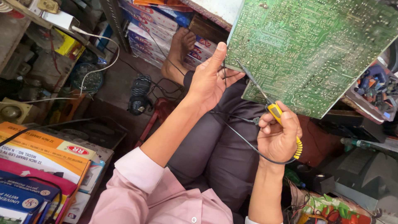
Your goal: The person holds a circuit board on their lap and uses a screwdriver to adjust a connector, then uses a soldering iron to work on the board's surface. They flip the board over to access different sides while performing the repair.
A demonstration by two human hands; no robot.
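A large green circuit board (315,45) with its solder side toward me is tilted up at the top right. My left hand (209,79) grips its left edge, thumb raised along the rim. My right hand (278,137) is closed on a yellow-handled soldering iron (277,114), whose thin dark tip (248,79) rests against the board's lower left area. A black cable (244,141) runs from the tool across my lap.
Stacked cardboard boxes (41,161) lie at the lower left and more boxes (153,25) stand at the back. A bare foot (178,49) and a sandal (139,95) are on the floor ahead. A tray of parts (373,89) sits at right.
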